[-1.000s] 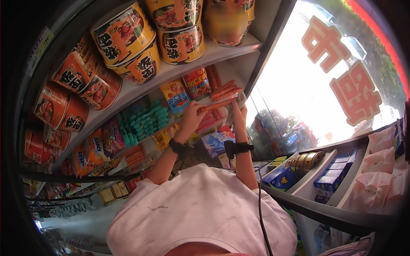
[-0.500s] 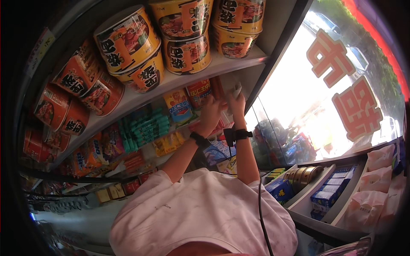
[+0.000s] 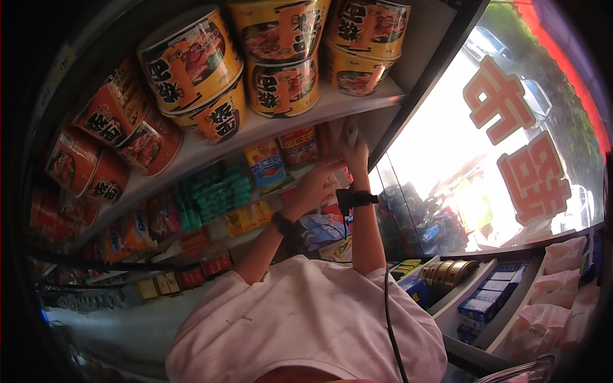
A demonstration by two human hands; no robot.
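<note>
My right hand is raised below the noodle shelf, closed around a small whitish thing whose kind I cannot make out. Just left of it and lower, my left hand has its fingers stretched toward the right hand, with nothing visible in them. Whether the fingertips touch the right hand is hard to tell. Behind the hands, a red package and a blue-and-yellow package stand on the lower shelf. Both wrists wear black bands.
Stacked yellow noodle tubs fill the shelf above, with orange-red tubs farther left. Teal packets lie below. A bright window is at right, over a tray with blue boxes and tins. A black cable crosses my shirt.
My left hand has moved down and left, and its fingers have straightened. My right hand stays near the same place with the whitish thing. The view has shifted slightly.
</note>
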